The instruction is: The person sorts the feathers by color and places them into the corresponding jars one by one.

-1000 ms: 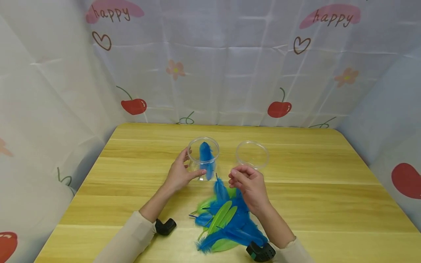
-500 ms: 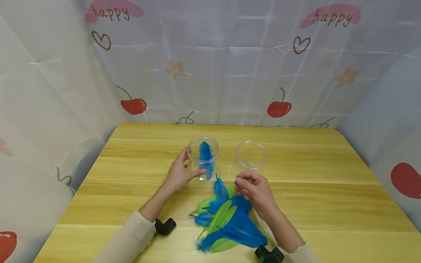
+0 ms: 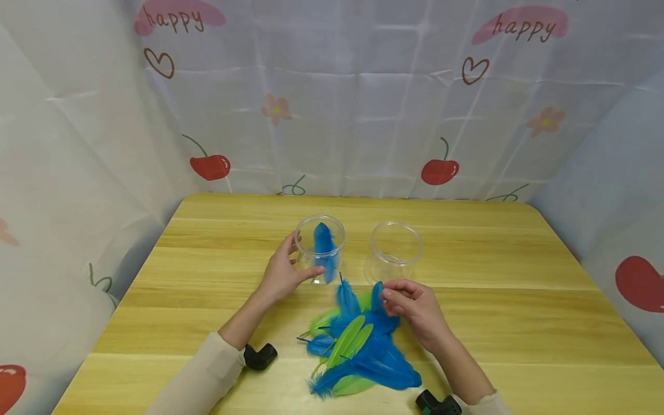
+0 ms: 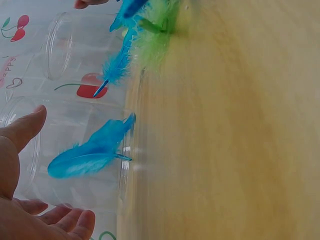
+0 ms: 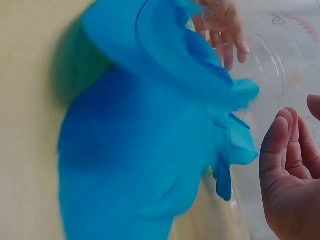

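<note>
My left hand holds a clear plastic cup upright on the table, thumb on the near side and fingers round the far side. Inside the cup a blue feather stands leaning, seen through the wall. My right hand hovers by the upper right edge of a pile of blue and green feathers, its fingers loosely bent. In the right wrist view its thumb stands apart from the fingers, with no feather between them. The nearest blue feather overlaps the fingertips in the head view.
A second clear plastic cup stands right of the held one, behind the feather pile. All rests on a wood-grain table. A white printed curtain encloses the back and sides. Black cameras sit at both wrists.
My right hand has moved right and toward me, from in front of the second cup to the pile's right edge, uncovering more feathers. The left hand and its cup stay in place.
</note>
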`<state>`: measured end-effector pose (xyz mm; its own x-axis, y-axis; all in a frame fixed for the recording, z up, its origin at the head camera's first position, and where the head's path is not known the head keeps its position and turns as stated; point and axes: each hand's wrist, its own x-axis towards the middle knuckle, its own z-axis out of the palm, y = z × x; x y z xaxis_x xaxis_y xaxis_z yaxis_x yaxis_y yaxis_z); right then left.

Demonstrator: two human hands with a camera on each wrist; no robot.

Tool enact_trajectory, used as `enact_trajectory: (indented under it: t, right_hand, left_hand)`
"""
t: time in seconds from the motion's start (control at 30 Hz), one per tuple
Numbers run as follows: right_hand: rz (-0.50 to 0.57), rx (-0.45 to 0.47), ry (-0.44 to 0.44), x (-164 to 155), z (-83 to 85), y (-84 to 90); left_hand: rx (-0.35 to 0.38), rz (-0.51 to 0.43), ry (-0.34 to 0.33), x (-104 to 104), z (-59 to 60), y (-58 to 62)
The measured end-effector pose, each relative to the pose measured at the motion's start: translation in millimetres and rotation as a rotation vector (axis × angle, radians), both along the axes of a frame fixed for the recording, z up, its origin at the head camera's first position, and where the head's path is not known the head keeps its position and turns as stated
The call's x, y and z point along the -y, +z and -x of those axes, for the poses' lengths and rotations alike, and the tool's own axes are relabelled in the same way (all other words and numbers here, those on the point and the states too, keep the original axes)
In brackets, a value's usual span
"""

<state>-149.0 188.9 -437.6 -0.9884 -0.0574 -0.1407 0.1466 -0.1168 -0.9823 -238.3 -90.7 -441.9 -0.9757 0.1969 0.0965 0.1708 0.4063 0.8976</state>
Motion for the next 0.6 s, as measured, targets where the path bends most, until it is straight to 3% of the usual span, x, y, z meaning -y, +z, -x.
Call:
enact_trajectory:
  t: [0.27,0.6]
  right_hand:
    - [-0.097,0.01,0.012,-5.1,2.3,-6.4]
    - [-0.231,-0.042,0.044,-4.3,6.3,-12.9]
  left_hand:
    - [0.01,0.002,0.001,1.0,-0.1,0.1]
    - [0.006,-0.002,-0.003,-0.2,-0.8,2.1]
